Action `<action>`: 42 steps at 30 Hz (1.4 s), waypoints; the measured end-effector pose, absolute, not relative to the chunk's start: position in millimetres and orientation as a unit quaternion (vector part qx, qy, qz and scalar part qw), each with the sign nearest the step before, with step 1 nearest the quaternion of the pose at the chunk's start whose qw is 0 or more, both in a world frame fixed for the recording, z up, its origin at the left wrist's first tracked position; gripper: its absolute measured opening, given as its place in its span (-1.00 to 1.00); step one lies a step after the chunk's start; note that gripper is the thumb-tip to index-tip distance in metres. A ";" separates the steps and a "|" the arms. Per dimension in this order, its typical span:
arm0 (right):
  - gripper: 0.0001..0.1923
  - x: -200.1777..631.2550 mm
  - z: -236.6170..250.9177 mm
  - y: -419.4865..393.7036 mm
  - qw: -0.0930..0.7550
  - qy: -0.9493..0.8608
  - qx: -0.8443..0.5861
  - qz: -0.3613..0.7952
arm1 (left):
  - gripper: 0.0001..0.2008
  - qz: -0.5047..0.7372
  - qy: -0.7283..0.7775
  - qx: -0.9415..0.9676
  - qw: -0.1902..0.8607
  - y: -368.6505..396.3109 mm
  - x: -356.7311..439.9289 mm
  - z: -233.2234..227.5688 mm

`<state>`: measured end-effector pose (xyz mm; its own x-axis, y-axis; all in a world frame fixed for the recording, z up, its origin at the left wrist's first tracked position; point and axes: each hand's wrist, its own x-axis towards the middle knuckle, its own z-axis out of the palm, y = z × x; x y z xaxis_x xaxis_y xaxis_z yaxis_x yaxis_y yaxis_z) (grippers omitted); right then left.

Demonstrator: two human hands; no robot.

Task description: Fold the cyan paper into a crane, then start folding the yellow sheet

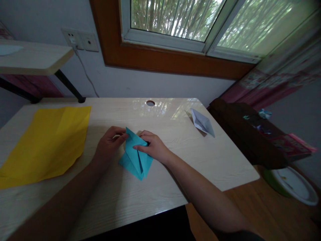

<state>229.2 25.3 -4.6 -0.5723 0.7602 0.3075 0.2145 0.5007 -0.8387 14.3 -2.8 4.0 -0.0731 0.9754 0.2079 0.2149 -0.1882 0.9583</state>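
- The folded blue paper (135, 157) lies flat on the wooden desk (175, 157), near the middle of the desk's front half.
- It is a long, pointed shape: one tip points away toward the window (175, 20), the other toward the desk's front edge, so its long axis runs from the far left down to the near right, slightly slanted.
- A crease runs along that same axis, down the middle of the blue paper.
- The left hand (109, 144) sits at the blue paper's upper left edge, fingers curled and pinching the paper near its far tip.
- The right hand (154, 145) lies on the blue paper's right side, fingers bent and pressing down on the top layer; the forefinger points in toward the crease.
- So the blue paper sits between the two hands, its lower tip reaching past both toward the person.
- A yellow sheet (47, 144) lies flat, well to the left of the blue paper.
- A folded white paper (202, 123) rests to the right of the blue paper, farther back on the desk.
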 end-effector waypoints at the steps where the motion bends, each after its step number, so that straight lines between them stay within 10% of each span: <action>1: -0.87 229.7 -4.5 25.8 0.357 -0.787 -0.316 0.392 | -0.77 0.512 0.518 0.578 0.368 -2.4 14.2 2.2; 24: -0.82 233.3 5.1 23.8 0.462 -0.734 -0.341 0.364 | -0.38 0.427 0.492 0.544 0.529 -3.7 17.8 1.3; 42: -0.81 233.0 -0.9 27.3 0.480 -0.712 -0.367 0.358 | -0.66 0.454 0.503 0.545 0.493 -5.4 19.6 -1.8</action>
<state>233.0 27.3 -0.9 -0.2697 0.8660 0.4211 0.1796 0.4749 -0.8615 19.6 -5.4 -1.8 0.0816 0.9967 -0.0002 0.1000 -0.0080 0.9950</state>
